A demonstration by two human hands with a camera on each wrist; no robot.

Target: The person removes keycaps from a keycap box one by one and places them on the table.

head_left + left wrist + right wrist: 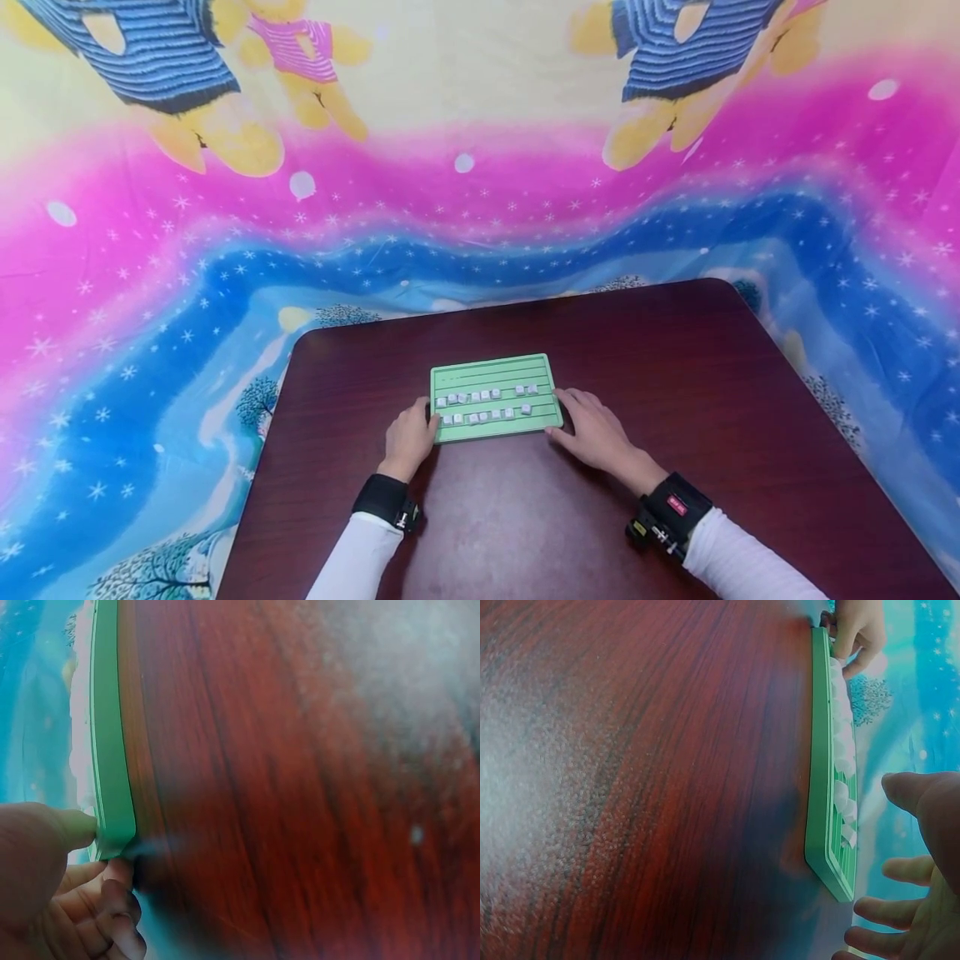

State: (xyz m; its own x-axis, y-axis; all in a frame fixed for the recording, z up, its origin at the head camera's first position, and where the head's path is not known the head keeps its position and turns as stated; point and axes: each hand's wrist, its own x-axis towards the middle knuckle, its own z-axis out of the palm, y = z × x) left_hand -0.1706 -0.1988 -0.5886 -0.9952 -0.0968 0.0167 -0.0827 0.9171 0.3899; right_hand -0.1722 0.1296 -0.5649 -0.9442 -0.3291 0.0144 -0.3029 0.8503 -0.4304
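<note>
A light green grooved board [491,363] lies on the table, with two rows of small white cubes [527,409] standing in its grooves. At its left end my left hand [409,435] grips the edge, thumb on the top rim and fingers curled against the side, as the left wrist view shows for the hand [67,885] and board [111,735]. My right hand [596,432] is at the board's right end, fingers spread. In the right wrist view that hand [922,877] stands apart from the board [820,750], thumb and fingers extended, holding nothing.
The dark red-brown table [480,517] has rounded far corners. Behind and beside it hangs a cloth [465,208] printed with bears, snowflakes and trees. Black straps with small cameras [382,500] sit on both wrists.
</note>
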